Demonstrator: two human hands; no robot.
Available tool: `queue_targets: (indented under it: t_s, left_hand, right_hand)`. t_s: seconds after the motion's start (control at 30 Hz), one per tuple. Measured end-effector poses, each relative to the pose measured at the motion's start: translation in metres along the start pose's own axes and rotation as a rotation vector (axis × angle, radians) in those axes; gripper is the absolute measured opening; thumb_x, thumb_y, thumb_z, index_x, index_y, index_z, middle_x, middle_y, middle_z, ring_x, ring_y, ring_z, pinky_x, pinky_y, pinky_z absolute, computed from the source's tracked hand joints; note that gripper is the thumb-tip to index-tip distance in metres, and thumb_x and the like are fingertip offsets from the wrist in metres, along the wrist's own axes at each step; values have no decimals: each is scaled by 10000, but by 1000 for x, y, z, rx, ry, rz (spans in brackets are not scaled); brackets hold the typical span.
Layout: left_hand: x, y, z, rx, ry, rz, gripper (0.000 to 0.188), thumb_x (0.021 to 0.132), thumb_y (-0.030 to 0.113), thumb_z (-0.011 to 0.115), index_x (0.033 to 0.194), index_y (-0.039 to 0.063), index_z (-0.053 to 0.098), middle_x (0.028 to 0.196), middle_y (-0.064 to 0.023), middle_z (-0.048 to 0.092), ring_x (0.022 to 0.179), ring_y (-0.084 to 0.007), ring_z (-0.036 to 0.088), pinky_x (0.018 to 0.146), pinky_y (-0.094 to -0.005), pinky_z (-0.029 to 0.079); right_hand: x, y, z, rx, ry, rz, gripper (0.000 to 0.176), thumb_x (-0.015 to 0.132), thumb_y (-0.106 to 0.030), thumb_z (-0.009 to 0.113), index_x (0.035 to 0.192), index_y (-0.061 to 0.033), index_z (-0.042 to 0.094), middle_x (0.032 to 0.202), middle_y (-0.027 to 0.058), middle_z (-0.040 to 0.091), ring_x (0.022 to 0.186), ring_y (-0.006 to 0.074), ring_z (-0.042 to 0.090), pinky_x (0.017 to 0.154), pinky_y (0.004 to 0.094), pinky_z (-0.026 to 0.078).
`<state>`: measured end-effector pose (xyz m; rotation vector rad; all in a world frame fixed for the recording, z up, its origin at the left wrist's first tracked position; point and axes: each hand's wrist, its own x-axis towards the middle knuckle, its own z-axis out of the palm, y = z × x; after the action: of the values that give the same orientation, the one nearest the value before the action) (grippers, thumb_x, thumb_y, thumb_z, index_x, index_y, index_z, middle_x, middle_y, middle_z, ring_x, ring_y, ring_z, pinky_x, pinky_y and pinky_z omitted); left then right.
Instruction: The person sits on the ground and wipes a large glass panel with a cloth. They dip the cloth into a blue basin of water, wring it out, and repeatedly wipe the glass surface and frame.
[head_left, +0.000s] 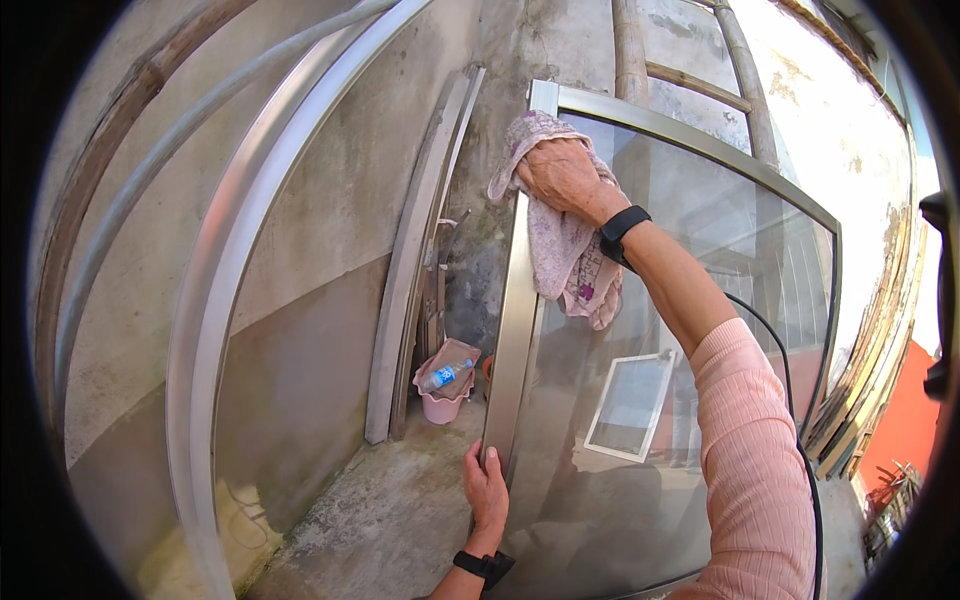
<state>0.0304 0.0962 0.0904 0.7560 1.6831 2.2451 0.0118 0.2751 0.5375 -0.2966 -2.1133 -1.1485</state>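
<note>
A metal-framed glass panel (615, 420) stands upright before me. My right hand (562, 174) grips a pink patterned cloth (574, 255) against the panel's upper left corner, and the cloth hangs down over the frame and the glass. Lower down, my left hand (487, 487) rests on the left upright of the metal frame (511, 360), with its thumb and fingers around the edge. The glass shows reflections, among them a white-framed pane. Both wrists wear black bands.
Long metal profiles (225, 315) and a wooden pole (105, 142) lean at the left wall. Behind the panel sits a pink bucket (441, 409) with a plastic bottle (448, 374) on top. A bamboo ladder (631, 52) leans at the back; a black cable (787, 367) hangs by my right arm.
</note>
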Motion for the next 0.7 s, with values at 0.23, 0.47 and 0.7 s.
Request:
queue_targets:
  t_s: [0.23, 0.47, 0.7]
  left_hand:
    - [1, -3, -2, 25, 8, 53, 455, 1016, 333, 529, 1293, -28, 525, 1209, -199, 591, 1110, -329, 574, 966, -399, 449]
    - [0, -2, -1, 27, 13, 45, 445, 1011, 329, 541, 1279, -27, 535, 1215, -207, 593, 1118, -341, 573, 963, -404, 452]
    - [0, -2, -1, 18, 1, 40, 444, 1006, 322, 555, 1272, -32, 539, 1200, -214, 605, 1100, -344, 585, 954, -402, 459]
  right_hand:
    - [58, 13, -2, -12, -29, 250, 401, 947, -358, 494, 969, -55, 757, 1048, 160, 727, 1085, 317, 655, 940, 415, 497]
    - [0, -21, 10, -5, 75, 33, 338, 902, -305, 541, 822, -38, 731, 871, 185, 711, 837, 321, 679, 787, 424, 497]
    - [14, -9, 4, 6, 149, -105, 380, 882, -304, 550, 666, -9, 652, 705, 190, 656, 693, 363, 643, 711, 460, 499]
